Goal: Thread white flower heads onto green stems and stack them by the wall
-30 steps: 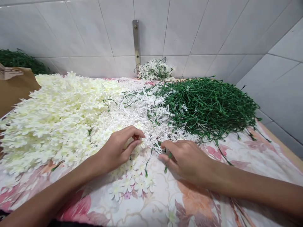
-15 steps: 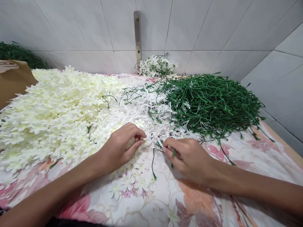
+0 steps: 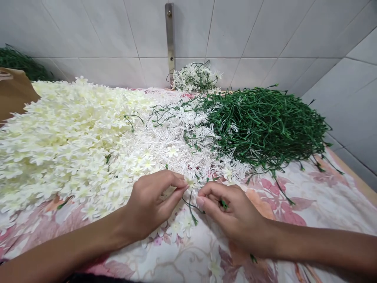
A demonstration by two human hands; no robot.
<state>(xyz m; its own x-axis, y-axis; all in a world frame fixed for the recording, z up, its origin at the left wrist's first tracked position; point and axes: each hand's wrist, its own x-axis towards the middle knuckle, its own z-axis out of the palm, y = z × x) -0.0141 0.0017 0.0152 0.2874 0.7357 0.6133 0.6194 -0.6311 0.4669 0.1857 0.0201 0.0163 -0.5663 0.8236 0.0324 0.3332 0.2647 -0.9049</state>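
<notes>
Head view: pinching 1 white flower (image 3: 191, 182)

My left hand (image 3: 156, 200) is pinching the white flower at its edge. My right hand (image 3: 234, 214) is curling near it, thumb and forefinger drawn close; I cannot tell whether they are pinching anything. Green stems (image 3: 193, 217) are showing between my 2 hands. Beyond, white sprigs (image 3: 167, 137) are lying between a cream flower heap (image 3: 64, 129) and a dark green pile (image 3: 268, 125).

Wall (image 3: 97, 31), pale grey glazed tile, dark joints, with a second tiled face (image 3: 350, 94) meeting it at right. Metal strip (image 3: 170, 37), narrow, upright against the rear tiles, screw head near top. Cloth (image 3: 173, 263), white ground, printed pink and orange flowers. Tan table edge (image 3: 361, 180), bare along right. Brown cardboard-like piece (image 3: 17, 94), cut off at left.
</notes>
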